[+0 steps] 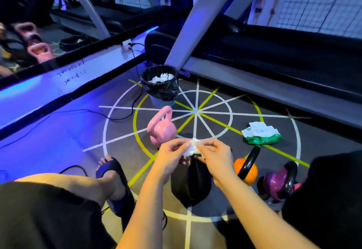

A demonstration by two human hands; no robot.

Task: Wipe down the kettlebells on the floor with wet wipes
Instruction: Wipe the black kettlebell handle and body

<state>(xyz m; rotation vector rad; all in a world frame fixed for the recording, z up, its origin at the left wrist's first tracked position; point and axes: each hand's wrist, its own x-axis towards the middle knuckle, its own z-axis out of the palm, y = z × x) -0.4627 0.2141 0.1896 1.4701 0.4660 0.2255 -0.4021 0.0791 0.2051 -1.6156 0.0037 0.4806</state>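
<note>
My left hand [172, 153] and my right hand [214, 155] pinch a crumpled white wet wipe [193, 148] between them, above a black kettlebell [193, 184] on the floor. A pink kettlebell [162, 128] stands just beyond my hands. To the right sit an orange kettlebell with a black handle [247, 170] and a purple kettlebell [278, 183]. A green and white pack of wet wipes [261, 134] lies on the floor further right.
A bin lined with a black bag [160, 86], holding used wipes, stands behind the pink kettlebell. A treadmill [274, 72] runs along the right. A mirror wall [39, 72] is at left, with black cables [125, 111] on the floor. My sandalled foot [113, 178] rests at lower left.
</note>
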